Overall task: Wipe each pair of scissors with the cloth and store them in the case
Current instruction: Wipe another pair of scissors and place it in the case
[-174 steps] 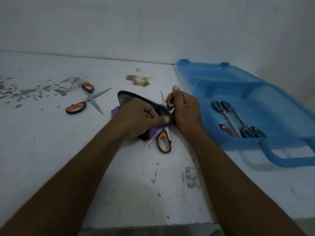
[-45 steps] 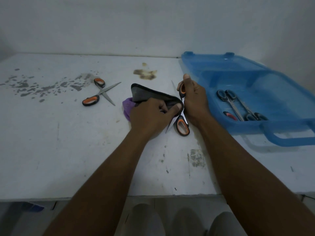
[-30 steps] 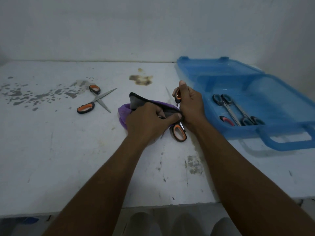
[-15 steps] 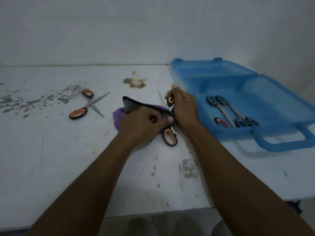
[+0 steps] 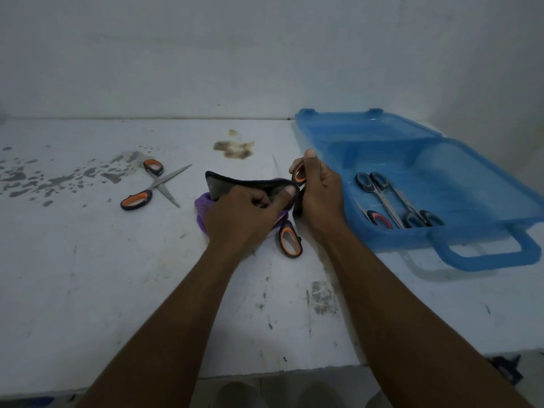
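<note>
The left hand [image 5: 241, 213], fingers curled, clamps a soft grey-and-purple cloth [image 5: 223, 187] round the blades of orange-and-black-handled scissors [image 5: 290, 240]; the right hand [image 5: 321, 198] grips the upper handle loop with curled fingers. Just to their right, on the scuffed white table [image 5: 88, 275], the open translucent blue plastic case [image 5: 465, 172] holds slim steel scissors [image 5: 391, 201].

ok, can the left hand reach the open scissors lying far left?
Likely yes: only bare table between the left hand and the open scissors. It grips the cloth though, so free it first.

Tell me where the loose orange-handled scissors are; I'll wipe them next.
Head view: the loose orange-handled scissors lie open on the table, left of the cloth and left hand, beside dark stains.
</note>
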